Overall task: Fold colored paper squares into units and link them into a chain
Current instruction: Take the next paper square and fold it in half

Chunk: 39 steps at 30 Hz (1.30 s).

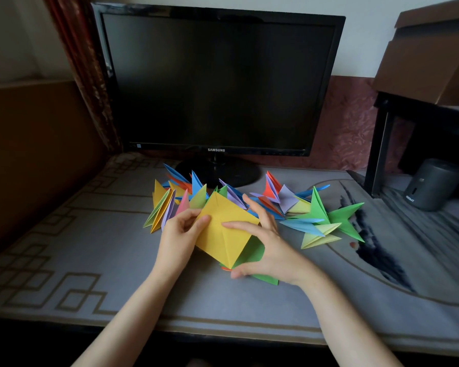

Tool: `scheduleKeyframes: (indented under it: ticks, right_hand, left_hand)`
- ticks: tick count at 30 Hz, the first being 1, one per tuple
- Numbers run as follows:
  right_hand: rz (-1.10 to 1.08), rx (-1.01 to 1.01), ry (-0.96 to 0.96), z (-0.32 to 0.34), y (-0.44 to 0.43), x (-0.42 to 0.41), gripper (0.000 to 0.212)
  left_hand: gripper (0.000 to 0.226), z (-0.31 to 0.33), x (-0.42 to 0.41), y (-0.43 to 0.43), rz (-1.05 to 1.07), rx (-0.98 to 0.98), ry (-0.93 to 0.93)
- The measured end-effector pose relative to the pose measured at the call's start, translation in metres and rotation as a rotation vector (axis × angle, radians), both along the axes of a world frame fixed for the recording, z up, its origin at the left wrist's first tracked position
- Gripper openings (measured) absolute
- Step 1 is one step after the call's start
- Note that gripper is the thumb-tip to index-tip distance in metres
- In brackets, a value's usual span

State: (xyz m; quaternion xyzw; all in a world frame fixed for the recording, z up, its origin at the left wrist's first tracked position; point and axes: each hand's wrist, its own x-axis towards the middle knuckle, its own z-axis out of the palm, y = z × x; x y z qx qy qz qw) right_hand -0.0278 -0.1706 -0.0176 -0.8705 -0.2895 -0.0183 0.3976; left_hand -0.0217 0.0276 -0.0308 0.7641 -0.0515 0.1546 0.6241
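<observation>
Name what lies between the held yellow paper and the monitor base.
Head view: folded paper units in mixed colours lie between yellow paper and monitor base.

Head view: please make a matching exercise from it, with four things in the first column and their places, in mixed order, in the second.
Things
1. yellow paper
2. monitor
3. cardboard box
4. grey cylinder

Places
a. far right, on the desk
b. upper right, on top of a black stand
c. held between the left hand and the right hand
d. behind the folded units, screen dark

Pairs: 1-c, 2-d, 3-b, 4-a
</observation>
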Motion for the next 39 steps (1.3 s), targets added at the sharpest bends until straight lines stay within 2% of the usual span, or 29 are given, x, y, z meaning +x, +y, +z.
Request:
scheduleKeyframes:
  ticks: [3,7,9,14,18,21,25,32,39]
  right_hand:
    - [-0.012,-0.021,-0.063,-0.003,0.002,0.003,0.061]
    - [-0.050,0.115,-0.212,-0.007,0.002,0.011,0.029]
    - [-0.087,0.175,-0.225,-0.007,0.002,0.014,0.012]
    - [-0.246,0.343,-0.098,-0.005,0.006,0.013,0.006]
    - [-0.208,0.457,0.045,-0.001,0.003,0.009,0.012]
    - [-0.203,0.552,0.115,0.002,0.005,0.009,0.006]
    - [-0.230,0.623,0.168,0.003,0.006,0.009,0.015]
    - [-0.279,0.674,0.182,0.007,0.006,0.007,0.012]
    - [-0.298,0.612,0.246,0.005,0.005,0.008,0.009]
  left_hand:
    - [0.010,0.000,-0.001,0.000,-0.003,0.014,-0.003]
    - [0.010,-0.002,0.001,-0.001,-0.022,0.044,0.012]
    - [0.010,0.000,0.000,-0.004,-0.069,-0.012,0.033]
    - [0.023,0.007,-0.007,-0.013,-0.199,-0.117,0.072]
    - [0.041,0.013,-0.012,-0.015,-0.310,-0.203,0.108]
    - [0.028,0.013,-0.015,-0.017,-0.305,-0.181,0.116]
    - [0.013,0.011,-0.013,-0.018,-0.277,-0.153,0.103]
    - [0.010,0.011,-0.014,-0.017,-0.258,-0.128,0.100]
    - [0.012,0.012,-0.015,-0.018,-0.274,-0.098,0.095]
